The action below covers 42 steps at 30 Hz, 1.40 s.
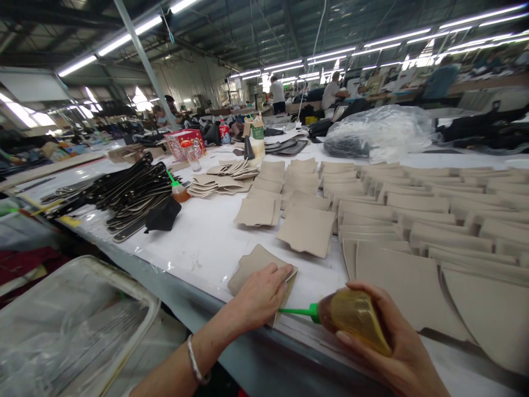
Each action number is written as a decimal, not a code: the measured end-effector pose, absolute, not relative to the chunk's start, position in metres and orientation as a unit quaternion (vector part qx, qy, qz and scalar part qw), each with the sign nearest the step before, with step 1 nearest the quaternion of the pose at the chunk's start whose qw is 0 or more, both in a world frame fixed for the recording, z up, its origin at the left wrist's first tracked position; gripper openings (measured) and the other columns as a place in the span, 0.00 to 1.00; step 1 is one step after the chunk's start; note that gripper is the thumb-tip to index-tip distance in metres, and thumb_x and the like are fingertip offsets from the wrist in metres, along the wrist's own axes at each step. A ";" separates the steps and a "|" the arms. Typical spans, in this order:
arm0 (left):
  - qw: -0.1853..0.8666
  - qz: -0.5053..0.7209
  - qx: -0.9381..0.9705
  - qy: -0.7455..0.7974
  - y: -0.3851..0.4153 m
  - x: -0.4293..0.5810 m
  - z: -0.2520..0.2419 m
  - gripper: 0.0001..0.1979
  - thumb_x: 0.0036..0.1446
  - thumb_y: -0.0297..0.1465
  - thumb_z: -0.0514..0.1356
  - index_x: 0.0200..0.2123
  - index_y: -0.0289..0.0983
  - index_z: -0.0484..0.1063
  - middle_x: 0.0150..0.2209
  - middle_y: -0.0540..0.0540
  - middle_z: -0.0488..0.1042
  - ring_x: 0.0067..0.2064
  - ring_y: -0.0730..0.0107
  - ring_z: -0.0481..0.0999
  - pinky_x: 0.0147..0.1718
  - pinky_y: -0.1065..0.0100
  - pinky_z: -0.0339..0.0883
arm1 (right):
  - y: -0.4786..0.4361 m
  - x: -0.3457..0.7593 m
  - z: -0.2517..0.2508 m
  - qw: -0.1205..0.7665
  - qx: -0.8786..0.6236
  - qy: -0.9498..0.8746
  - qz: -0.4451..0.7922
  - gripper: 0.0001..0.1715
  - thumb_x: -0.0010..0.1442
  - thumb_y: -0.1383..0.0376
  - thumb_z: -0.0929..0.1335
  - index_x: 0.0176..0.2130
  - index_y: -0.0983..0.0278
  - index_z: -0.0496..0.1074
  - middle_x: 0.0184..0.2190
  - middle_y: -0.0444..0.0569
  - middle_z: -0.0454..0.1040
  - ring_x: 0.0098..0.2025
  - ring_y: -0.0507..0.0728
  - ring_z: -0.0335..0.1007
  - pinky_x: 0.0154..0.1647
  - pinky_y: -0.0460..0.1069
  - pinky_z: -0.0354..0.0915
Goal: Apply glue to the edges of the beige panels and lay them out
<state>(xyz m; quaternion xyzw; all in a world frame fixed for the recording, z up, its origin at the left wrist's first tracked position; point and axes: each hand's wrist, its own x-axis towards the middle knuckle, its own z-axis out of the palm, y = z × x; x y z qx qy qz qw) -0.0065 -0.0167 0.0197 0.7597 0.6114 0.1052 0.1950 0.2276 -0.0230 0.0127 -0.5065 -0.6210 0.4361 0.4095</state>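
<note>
My left hand point(258, 295) is on a beige leather-like panel point(252, 264) at the table's front edge. Its fingers hold the panel down along one side, where an edge stands slightly raised; the thumb is hidden. In my right hand point(397, 336) is a squeeze bottle point(355, 317) of amber liquid, tilted nearly level. The bottle's thin green nozzle point(295, 311) points left, its tip at the panel's near edge just beside my left hand. Two more beige panels point(308, 229) lie just beyond.
Overlapping rows of beige panels point(413, 220) cover the table's right side. At left are a heap of black strips point(128, 187) and a second green-tipped bottle point(179, 191). A white bin point(136, 292) stands below the table edge. Clear plastic wrap point(380, 129) lies behind. People work farther back.
</note>
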 end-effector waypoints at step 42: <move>0.208 0.104 0.761 0.605 -0.014 -0.008 0.023 0.22 0.64 0.30 0.43 0.59 0.41 0.63 0.41 0.45 0.71 0.42 0.59 0.75 0.46 0.59 0.68 | 0.008 0.241 0.007 0.410 -0.476 -0.703 0.333 0.28 0.55 0.50 0.72 0.51 0.55 0.63 0.45 0.43 0.69 0.43 0.60 0.68 0.45 0.51 0.63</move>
